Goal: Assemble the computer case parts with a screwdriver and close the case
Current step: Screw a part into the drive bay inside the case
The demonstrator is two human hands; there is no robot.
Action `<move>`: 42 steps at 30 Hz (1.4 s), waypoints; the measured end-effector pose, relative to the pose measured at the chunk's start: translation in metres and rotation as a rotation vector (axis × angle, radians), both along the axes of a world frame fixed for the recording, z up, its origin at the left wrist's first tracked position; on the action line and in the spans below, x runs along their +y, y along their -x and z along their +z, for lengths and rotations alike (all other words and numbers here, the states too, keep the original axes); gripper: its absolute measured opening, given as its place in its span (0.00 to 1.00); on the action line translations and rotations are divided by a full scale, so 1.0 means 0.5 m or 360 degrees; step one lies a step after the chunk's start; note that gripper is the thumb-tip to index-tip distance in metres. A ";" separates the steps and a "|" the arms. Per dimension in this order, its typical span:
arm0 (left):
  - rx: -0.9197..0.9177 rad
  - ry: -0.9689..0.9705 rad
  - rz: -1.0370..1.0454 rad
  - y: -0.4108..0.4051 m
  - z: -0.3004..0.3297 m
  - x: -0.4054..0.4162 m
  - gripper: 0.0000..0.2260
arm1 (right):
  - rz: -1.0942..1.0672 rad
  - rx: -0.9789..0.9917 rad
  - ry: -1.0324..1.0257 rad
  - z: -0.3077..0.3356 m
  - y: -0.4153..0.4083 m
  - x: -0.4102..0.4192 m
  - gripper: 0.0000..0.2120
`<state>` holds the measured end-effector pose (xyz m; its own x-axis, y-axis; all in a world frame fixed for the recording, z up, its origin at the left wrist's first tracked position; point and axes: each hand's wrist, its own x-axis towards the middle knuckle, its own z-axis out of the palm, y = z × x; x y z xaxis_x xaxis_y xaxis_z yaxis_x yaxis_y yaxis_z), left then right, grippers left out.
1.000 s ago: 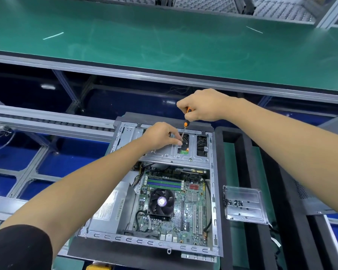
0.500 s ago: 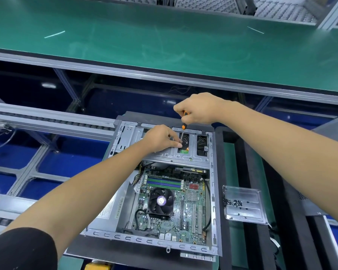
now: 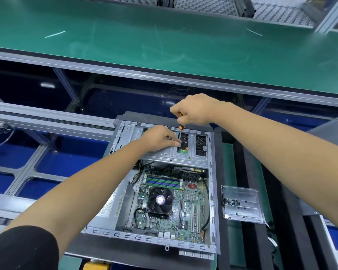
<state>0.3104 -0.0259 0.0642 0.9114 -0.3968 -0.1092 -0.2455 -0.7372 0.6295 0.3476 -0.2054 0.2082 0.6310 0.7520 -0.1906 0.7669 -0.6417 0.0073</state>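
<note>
Open computer case (image 3: 211, 191) lies flat at centre-bottom of the frame, side panel off, interior facing up. Right hand (image 3: 195, 110), just above the case's far edge, has its fingers curled tight round the handle of a screwdriver (image 3: 180, 131); the orange-and-black handle shows below the fist, and the thin shaft runs down to a point on the metal drive bracket (image 3: 174, 152) spanning the upper part of the case. Left hand (image 3: 160, 138) rests on that bracket, thumb and fingertips pinched together right at the screwdriver's tip; what they pinch is too small to tell. Below the bracket the motherboard (image 3: 191, 207) is exposed: black CPU fan (image 3: 160, 200) with a purple round sticker at its hub, writing on it unreadable; memory sticks in blue and green above the fan; a red block to the right of them. White label (image 3: 110, 206) on the grey box at the case's lower left carries print and barcodes, too blurred to read. Right of the case, a small metal tray (image 3: 242, 215) sits on black foam strips, with a cluster of dark screws (image 3: 230, 202) in it; embossed marks on its lower rim cannot be read. A green conveyor belt (image 3: 164, 39) fills the upper frame. Black sleeve (image 3: 21, 248) at lower left.
</note>
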 end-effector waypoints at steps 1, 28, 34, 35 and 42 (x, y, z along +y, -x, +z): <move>-0.0013 0.0009 0.0030 0.001 0.000 -0.001 0.09 | 0.0002 -0.0006 0.0008 0.000 0.000 0.000 0.09; -0.0107 -0.0014 -0.0058 0.014 0.001 -0.002 0.09 | -0.0486 0.0316 -0.0211 -0.001 -0.004 0.011 0.06; -0.0056 0.0024 -0.0104 0.004 0.000 0.002 0.08 | -0.0570 0.0377 -0.0318 -0.011 -0.005 0.016 0.08; -0.0050 0.0032 -0.0110 0.004 0.001 0.003 0.08 | -0.0581 0.0374 -0.0319 -0.012 -0.005 0.016 0.08; -0.0060 0.0077 -0.0114 -0.002 0.001 0.003 0.07 | -0.0417 0.0365 -0.0226 -0.006 -0.004 0.009 0.07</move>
<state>0.3115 -0.0244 0.0648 0.8837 -0.4650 -0.0544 -0.3207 -0.6858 0.6534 0.3497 -0.2010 0.2050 0.7583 0.6000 -0.2548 0.5481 -0.7985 -0.2489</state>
